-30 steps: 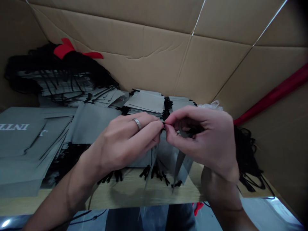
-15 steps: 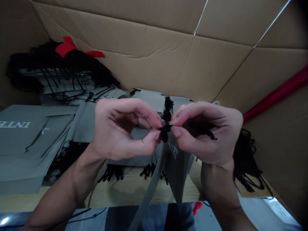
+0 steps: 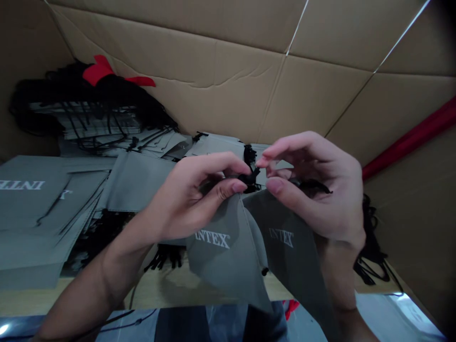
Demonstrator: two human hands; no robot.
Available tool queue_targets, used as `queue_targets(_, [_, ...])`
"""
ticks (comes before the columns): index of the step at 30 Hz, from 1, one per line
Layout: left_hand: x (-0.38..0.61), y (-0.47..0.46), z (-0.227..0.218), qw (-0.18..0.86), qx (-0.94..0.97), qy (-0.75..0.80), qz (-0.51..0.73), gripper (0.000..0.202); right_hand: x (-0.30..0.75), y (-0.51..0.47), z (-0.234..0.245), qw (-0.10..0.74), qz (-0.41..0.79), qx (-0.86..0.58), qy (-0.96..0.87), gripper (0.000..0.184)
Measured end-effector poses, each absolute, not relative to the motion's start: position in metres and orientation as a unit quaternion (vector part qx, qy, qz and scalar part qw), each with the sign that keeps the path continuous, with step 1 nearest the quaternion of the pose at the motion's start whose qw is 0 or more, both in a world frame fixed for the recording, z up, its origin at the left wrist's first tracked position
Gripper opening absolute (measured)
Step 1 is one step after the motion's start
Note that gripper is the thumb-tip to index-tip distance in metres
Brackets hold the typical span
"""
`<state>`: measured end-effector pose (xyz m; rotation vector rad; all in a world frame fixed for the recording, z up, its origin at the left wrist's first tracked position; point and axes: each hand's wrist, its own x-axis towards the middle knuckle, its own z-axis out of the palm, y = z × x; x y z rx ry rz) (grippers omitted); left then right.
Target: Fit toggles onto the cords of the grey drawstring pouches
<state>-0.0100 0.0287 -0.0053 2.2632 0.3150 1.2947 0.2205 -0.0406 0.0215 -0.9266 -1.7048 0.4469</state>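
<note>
My left hand and my right hand meet in mid-air, fingertips pinched on a black drawstring cord with a knot between them. Two grey fabric pouches printed INTEX hang from the cord, one under my left hand and one under my right. More black cord runs through my right palm.
Stacks of flat grey pouches lie on the wooden table to the left and behind. A heap of pouches with black cords and a red ribbon sits at the back left. Loose black cords lie right. Cardboard walls enclose the space.
Both hands have risen and turned while working the cord. The pouches, edge-on before, have swung open so both printed faces show.
</note>
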Motion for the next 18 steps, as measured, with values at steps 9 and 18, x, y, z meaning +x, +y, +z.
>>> queue_targets(9, [-0.0139,0.0224,-0.0004,0.134,0.869,0.131,0.458,0.004,0.2172,-0.0405,0.0193,0.529,0.160,-0.402,-0.730,0.012])
queue_targets(18, [-0.0190,0.0214,0.0032,0.104,0.870,0.134,0.463,0.005,0.2199,-0.0430,0.0187,0.530,0.156,-0.402,-0.730,0.026])
